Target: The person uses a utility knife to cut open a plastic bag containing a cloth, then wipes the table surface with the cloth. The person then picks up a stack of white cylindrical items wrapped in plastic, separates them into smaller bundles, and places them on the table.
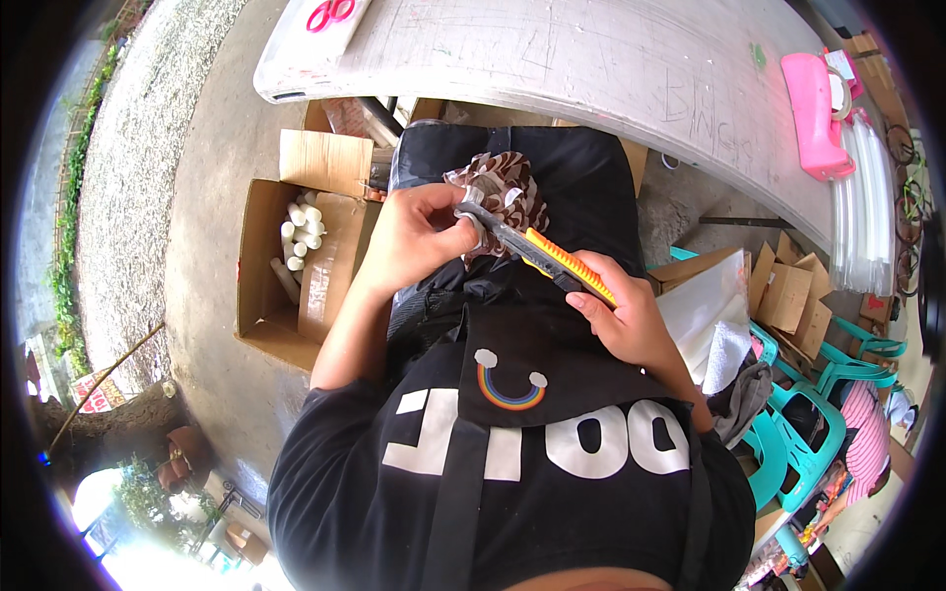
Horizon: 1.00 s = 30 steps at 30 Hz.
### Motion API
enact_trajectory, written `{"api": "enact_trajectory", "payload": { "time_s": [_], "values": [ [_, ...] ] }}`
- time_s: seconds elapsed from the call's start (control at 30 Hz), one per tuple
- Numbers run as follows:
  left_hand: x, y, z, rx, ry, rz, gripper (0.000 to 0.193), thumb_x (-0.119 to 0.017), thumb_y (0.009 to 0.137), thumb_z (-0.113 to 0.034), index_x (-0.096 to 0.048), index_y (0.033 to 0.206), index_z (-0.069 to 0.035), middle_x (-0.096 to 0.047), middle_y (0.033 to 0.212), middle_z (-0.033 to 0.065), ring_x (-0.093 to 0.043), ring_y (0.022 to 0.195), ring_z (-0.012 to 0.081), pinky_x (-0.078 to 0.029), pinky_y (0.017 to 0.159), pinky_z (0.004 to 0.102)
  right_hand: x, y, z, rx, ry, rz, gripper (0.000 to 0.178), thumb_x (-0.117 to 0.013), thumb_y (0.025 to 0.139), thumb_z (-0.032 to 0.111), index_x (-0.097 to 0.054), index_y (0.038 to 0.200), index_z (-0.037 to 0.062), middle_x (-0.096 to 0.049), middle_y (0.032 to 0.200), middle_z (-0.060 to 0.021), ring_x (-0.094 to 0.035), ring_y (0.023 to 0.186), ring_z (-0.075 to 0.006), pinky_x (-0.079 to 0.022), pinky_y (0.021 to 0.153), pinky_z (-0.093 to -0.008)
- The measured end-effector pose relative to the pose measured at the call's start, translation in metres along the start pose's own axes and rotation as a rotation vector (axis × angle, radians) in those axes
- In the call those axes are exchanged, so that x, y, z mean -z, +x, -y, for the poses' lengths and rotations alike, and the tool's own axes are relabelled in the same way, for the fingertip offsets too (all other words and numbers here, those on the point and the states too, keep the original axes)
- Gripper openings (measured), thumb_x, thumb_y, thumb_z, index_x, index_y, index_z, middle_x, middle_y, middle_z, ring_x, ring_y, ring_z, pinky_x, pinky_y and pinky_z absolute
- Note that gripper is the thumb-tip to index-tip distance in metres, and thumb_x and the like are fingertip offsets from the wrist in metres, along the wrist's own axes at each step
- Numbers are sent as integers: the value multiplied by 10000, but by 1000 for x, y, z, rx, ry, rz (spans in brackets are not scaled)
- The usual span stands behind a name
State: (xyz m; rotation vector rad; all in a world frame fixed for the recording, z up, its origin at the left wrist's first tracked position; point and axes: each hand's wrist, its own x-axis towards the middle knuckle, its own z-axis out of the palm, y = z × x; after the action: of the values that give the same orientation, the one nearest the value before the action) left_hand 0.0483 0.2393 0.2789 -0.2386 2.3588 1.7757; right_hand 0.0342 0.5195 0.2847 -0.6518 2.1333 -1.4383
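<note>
My right hand [616, 310] is closed round the yellow-and-black handle of a utility knife [567, 264]. Its dark narrow end reaches to the fingers of my left hand [424, 231]. Thumb and fingertips of that hand pinch the gathered, whitish neck of a brown-and-white patterned bundle [512, 192], which looks like thin plastic or cloth. The knife's tip lies against this neck; whether it is cutting I cannot tell. The bundle rests over my lap on black cloth [581, 163].
An opened cardboard box [271, 335] with several white rolls stands at my left. Ahead, a grey-white table [552, 49] bears pink scissors [330, 14], a pink tape dispenser [816, 118] and clear plastic sleeves [862, 217]. Teal chairs [788, 433] and cardboard pieces [788, 295] are at the right.
</note>
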Motion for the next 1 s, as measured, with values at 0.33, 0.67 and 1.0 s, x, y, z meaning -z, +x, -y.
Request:
{"api": "enact_trajectory", "payload": {
  "time_s": [0.33, 0.67, 1.0],
  "values": [
    [13, 2, 18, -97, -25, -71, 187, -596, 826, -42, -716, 933, 54, -693, 760, 48, -602, 692, 57, -493, 634, 227, 9, -1, -5, -64, 52, 46, 359, -673, 921, 144, -576, 1236, 1, -692, 1006, -143, -687, 811, -212, -523, 720, -281],
    [22, 12, 51, -128, -949, 135, 243, -681, 925, -147, -662, 1092, 28, -699, 915, 70, -665, 785, 136, -553, 687, 273, 24, -6, -11, -239, 344, 50, 344, -667, 905, 162, -615, 1216, 24, -661, 870, -16, -537, 589, -56, -439, 545, -195],
    [0, 22, 11, -356, 142, 349, 230, -831, 749, -148, -741, 929, -36, -698, 829, 78, -658, 743, 162, -485, 660, 293, 22, 4, -2, -71, -106, 94, 325, -715, 864, 166, -650, 1146, 20, -717, 984, -163, -718, 862, -269, -541, 777, -314]
  ]
}}
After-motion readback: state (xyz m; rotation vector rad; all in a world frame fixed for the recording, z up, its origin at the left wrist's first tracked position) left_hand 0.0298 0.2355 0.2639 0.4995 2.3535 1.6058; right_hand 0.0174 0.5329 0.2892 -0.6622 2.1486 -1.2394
